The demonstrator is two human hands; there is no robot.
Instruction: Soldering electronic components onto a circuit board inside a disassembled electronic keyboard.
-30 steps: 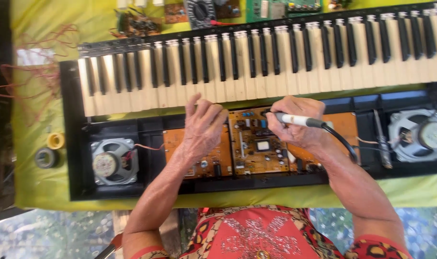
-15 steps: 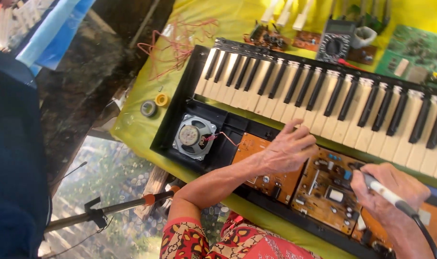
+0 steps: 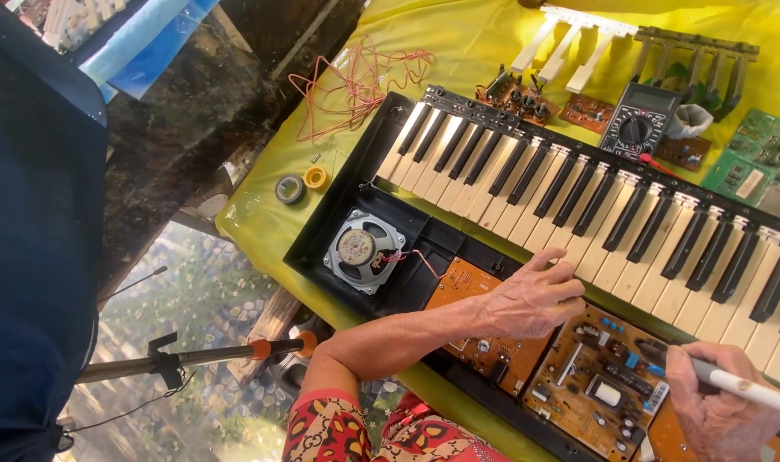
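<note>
Clearly the risk sits at the near edge of the opened keyboard case [image 3: 339, 214]. The right hand [image 3: 715, 402] grips a white soldering iron [image 3: 745, 389], fingers closed around it, tip over the brown circuit board [image 3: 599, 389]; a slip could bridge neighbouring joints or scorch components. The left hand [image 3: 531, 299], fingers loosely spread, rests on the orange board [image 3: 467, 295] just beside it, close enough to be burnt.
</note>
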